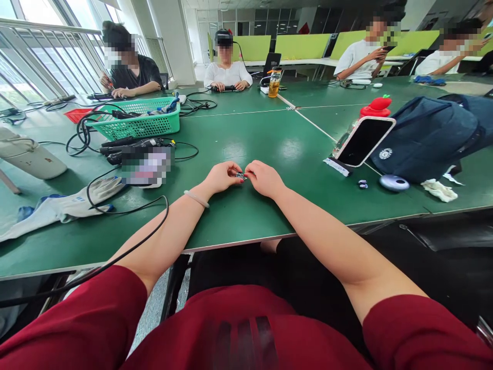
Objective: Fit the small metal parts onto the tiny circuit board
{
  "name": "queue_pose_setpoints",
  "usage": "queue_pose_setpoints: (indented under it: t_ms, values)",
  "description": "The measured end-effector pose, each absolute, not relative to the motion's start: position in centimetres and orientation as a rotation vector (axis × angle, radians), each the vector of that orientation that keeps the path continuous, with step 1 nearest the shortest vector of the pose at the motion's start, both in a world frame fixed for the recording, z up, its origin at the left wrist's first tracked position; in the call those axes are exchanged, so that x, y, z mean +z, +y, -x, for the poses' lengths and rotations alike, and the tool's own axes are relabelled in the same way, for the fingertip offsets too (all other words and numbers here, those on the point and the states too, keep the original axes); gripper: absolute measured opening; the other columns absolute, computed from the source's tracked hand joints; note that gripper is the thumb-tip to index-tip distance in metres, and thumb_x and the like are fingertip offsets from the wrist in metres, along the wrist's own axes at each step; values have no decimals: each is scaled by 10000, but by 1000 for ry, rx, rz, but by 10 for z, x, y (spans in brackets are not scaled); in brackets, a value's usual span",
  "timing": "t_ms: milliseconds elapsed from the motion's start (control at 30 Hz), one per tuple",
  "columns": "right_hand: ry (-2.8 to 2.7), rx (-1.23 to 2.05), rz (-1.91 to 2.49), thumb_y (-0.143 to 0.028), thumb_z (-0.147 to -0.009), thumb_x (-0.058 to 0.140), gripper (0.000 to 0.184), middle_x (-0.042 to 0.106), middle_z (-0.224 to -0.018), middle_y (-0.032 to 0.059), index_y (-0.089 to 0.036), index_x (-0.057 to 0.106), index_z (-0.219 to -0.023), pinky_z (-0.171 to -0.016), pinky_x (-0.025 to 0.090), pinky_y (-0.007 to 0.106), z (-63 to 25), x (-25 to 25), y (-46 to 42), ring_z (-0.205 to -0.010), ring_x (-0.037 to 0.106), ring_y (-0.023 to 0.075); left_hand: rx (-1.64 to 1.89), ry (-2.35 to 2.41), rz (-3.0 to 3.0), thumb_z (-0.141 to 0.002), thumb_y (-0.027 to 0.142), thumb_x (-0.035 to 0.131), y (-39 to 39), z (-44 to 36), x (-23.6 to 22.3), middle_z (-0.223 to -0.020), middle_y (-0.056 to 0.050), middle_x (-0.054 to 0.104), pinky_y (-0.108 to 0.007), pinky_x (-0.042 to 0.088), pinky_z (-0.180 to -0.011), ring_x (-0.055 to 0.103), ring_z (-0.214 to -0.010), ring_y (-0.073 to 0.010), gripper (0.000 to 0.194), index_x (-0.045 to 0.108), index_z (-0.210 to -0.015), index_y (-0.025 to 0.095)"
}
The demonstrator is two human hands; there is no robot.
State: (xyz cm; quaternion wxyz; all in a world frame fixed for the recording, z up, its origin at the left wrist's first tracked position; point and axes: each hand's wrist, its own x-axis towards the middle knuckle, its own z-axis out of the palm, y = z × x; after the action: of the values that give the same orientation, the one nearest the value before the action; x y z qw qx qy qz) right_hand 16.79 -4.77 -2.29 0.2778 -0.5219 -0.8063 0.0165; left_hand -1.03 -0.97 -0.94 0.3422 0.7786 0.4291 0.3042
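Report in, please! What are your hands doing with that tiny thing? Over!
Left hand pinching tiny thing. Right hand close beside it, grip hidden. Tiny thing too small to identify. Black cable crosses in front of left forearm.

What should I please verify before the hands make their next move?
1. Left hand holding the small, shiny piece: ok.
2. Right hand gripping that piece too: cannot tell; it is close, but contact is unclear.
3. Exact kind of piece: cannot tell; too small.
4. Black cable out of the left forearm's way: cannot tell; it crosses in front in this view.
5. Propped smartphone apart from the right hand: ok.
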Motion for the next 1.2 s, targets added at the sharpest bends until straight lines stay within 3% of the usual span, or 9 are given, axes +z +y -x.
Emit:
queue_pose_setpoints:
  t_ms: [600,800,1000,1200]
  values:
    - [-2119,34,1370,-252,-918,519,134,620,-931,50,-183,631,-893,-708,395,282,-169,-21,-49,-798,552,169,803,1083,-2031,-562,276,788,-8,10,-11,-720,-3,602,-283,429,-657,536,-678,-127,314,584,-771,161]
    - [-2174,97,1491,-199,-887,564,173,624,-1055,68,-193,686,-1009,-851,426,318,-172,-27,-43,-940,569,195,825,1297,-2035,-563,228,790,-3,14,-13,-738,-4,621,-290,434,-679,551,-682,-134,296,596,-779,169]
    - [-2203,102,1571,-245,-889,580,126,629,-938,61,-190,681,-838,-793,429,322,-171,-31,-40,-904,561,201,818,1338,-2042,-566,221,789,-2,15,-13,-760,-11,633,-297,441,-700,565,-699,-145,287,607,-782,172]
    - [-2207,79,1580,-256,-906,560,138,623,-939,68,-179,656,-845,-773,421,319,-170,-31,-40,-889,559,198,807,1340,-2051,-578,227,778,-4,14,-13,-772,-13,643,-297,445,-698,574,-704,-146,283,609,-799,172]
